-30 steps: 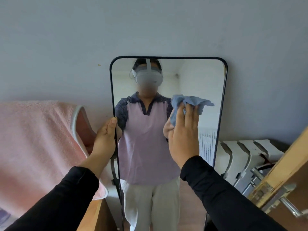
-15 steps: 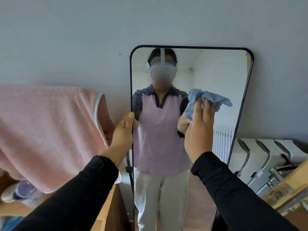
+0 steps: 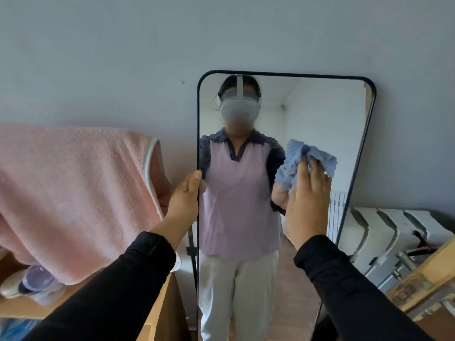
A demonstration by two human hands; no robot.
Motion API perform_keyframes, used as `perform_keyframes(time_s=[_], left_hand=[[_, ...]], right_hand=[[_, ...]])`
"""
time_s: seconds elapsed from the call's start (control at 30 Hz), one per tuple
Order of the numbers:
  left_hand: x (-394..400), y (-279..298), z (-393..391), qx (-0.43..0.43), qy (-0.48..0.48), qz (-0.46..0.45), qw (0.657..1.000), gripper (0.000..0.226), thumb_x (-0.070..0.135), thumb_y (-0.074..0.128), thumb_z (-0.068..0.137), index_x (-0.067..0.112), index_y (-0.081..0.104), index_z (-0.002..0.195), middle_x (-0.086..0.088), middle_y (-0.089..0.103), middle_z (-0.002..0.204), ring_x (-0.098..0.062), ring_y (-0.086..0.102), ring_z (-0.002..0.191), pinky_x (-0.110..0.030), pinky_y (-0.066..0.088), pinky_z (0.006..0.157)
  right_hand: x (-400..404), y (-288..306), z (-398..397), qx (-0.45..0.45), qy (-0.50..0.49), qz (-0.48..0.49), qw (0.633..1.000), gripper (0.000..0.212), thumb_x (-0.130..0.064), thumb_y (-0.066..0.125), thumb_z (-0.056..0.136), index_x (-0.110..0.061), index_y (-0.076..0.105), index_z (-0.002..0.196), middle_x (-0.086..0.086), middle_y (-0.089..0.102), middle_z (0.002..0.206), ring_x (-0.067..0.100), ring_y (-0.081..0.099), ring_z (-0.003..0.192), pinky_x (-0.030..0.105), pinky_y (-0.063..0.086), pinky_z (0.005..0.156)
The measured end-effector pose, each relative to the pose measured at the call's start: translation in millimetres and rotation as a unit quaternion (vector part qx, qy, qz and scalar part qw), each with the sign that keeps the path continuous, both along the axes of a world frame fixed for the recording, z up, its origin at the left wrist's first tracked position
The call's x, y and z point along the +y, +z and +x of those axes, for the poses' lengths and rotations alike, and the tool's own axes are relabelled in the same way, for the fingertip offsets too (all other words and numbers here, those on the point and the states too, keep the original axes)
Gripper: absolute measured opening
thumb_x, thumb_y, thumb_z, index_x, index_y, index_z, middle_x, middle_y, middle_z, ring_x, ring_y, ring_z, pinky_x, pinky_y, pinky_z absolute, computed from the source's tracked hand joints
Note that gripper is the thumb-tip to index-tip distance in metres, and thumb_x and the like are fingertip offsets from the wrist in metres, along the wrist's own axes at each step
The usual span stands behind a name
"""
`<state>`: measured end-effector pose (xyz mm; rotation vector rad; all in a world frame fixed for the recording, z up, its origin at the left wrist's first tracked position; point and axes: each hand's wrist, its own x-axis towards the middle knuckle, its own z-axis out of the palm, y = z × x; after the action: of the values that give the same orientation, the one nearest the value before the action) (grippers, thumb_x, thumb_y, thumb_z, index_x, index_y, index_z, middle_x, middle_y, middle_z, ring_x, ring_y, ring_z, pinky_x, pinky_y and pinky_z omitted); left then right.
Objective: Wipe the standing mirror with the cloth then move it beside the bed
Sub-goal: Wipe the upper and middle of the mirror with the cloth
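A tall standing mirror [image 3: 327, 114] with a thin black frame leans against the pale blue wall, centre right. My left hand [image 3: 185, 196] grips its left edge at mid height, thumb on the glass. My right hand [image 3: 306, 205] presses a crumpled light blue cloth [image 3: 293, 163] flat against the glass on the mirror's right half. The glass reflects a person in a lilac top and both hands. The mirror's foot is out of view below.
A pink towel [image 3: 73, 193] hangs over wooden furniture [image 3: 162, 313] at the left, close to the mirror's left edge. A white radiator [image 3: 384, 232] stands to the right of the mirror. A wooden piece with metal fittings [image 3: 426, 281] juts in at the lower right.
My right hand has slid the cloth to the right across the glass. My left hand keeps its hold on the left edge. The view has drifted, so the mirror sits further right and lower.
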<state>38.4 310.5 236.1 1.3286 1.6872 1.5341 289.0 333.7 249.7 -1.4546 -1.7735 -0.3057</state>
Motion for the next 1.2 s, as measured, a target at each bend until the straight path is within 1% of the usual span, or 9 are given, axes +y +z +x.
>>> perform_keyframes(time_s=[0.17,0.3,0.43,0.6,0.7,0.8,0.97,1.07,1.2], left_hand=[[-1.8,1.0,6.9,-0.017,0.009,0.002,1.0,0.05,0.046,0.037,0.104,0.006,0.059,0.086,-0.001,0.059,0.076,-0.013,0.053,0.07,-0.029,0.044,0.072],[0.7,-3.3,2.1,-0.018,0.0,0.018,1.0,0.025,0.027,0.039,0.106,0.024,0.063,0.102,0.006,0.068,0.093,-0.016,0.065,0.092,-0.031,0.05,0.087],[4.3,-8.0,-5.8,-0.013,-0.017,0.01,1.0,0.038,0.048,0.038,0.1,0.026,0.068,0.099,0.002,0.072,0.096,-0.017,0.066,0.097,-0.038,0.05,0.091],[5.0,-8.3,-4.2,0.001,-0.009,0.004,1.0,0.054,0.06,0.034,0.098,0.015,0.055,0.078,0.0,0.058,0.074,-0.018,0.054,0.07,-0.033,0.044,0.073],[7.6,-10.4,-5.7,-0.006,-0.008,-0.001,1.0,0.054,0.062,0.034,0.097,0.016,0.056,0.079,0.001,0.06,0.075,-0.018,0.055,0.071,-0.032,0.045,0.072],[10.6,-11.5,-5.1,-0.005,-0.003,0.008,1.0,0.051,0.059,0.035,0.098,0.02,0.063,0.085,0.002,0.067,0.083,-0.021,0.063,0.081,-0.035,0.048,0.08],[11.8,-10.5,-8.8,-0.057,-0.031,-0.004,0.998,0.043,0.059,0.04,0.096,0.031,0.072,0.103,0.002,0.074,0.108,-0.019,0.067,0.108,-0.042,0.047,0.104],[9.6,-11.3,-11.7,-0.013,-0.022,-0.002,1.0,0.06,0.066,0.037,0.094,0.02,0.069,0.116,-0.003,0.072,0.113,-0.026,0.064,0.112,-0.044,0.046,0.105],[5.4,-7.6,-6.8,-0.009,-0.021,0.013,1.0,0.067,0.071,0.034,0.089,0.009,0.06,0.082,-0.012,0.065,0.083,-0.032,0.061,0.083,-0.042,0.048,0.085]], right_hand=[[-14.3,-2.9,-69.6,-0.017,0.089,-0.018,0.996,0.073,0.007,0.036,0.086,-0.011,0.025,0.157,0.01,0.013,0.166,0.036,0.002,0.154,0.053,0.021,0.123],[-29.1,-26.5,-115.9,-0.215,0.183,-0.007,0.959,0.071,-0.009,0.047,0.09,-0.011,0.023,0.157,0.013,0.017,0.165,0.041,0.016,0.15,0.057,0.019,0.122],[-22.6,-28.2,-85.0,-0.27,0.141,0.001,0.952,0.07,-0.004,0.038,0.089,-0.015,0.028,0.157,0.009,0.029,0.163,0.038,0.032,0.146,0.059,0.018,0.122],[-21.4,-28.5,-29.4,-0.13,-0.003,-0.056,0.99,0.076,-0.005,0.046,0.085,-0.018,0.027,0.157,0.007,0.017,0.167,0.035,0.018,0.153,0.068,0.005,0.12],[-27.9,-23.9,-47.8,-0.036,-0.01,-0.068,0.997,0.077,-0.002,0.038,0.084,-0.013,0.023,0.158,0.01,0.011,0.168,0.037,-0.001,0.155,0.066,0.019,0.119],[-38.7,-30.6,-86.6,-0.13,0.104,-0.058,0.984,0.075,0.0,0.032,0.085,-0.01,0.021,0.158,0.015,0.011,0.167,0.042,-0.002,0.153,0.062,0.021,0.12],[-44.7,-47.0,-103.7,-0.276,0.133,-0.004,0.952,0.062,-0.021,0.035,0.098,-0.016,0.023,0.158,0.008,0.032,0.161,0.038,0.036,0.143,0.063,0.024,0.117],[-39.5,-46.4,-69.1,-0.279,0.081,-0.014,0.957,0.073,-0.014,0.049,0.091,-0.017,0.022,0.158,0.008,0.028,0.164,0.041,0.033,0.144,0.07,0.02,0.114],[-35.8,-57.3,-27.5,-0.177,-0.01,-0.06,0.982,0.074,-0.003,0.053,0.088,-0.016,0.027,0.156,0.011,0.025,0.164,0.036,0.034,0.146,0.071,0.014,0.116]])
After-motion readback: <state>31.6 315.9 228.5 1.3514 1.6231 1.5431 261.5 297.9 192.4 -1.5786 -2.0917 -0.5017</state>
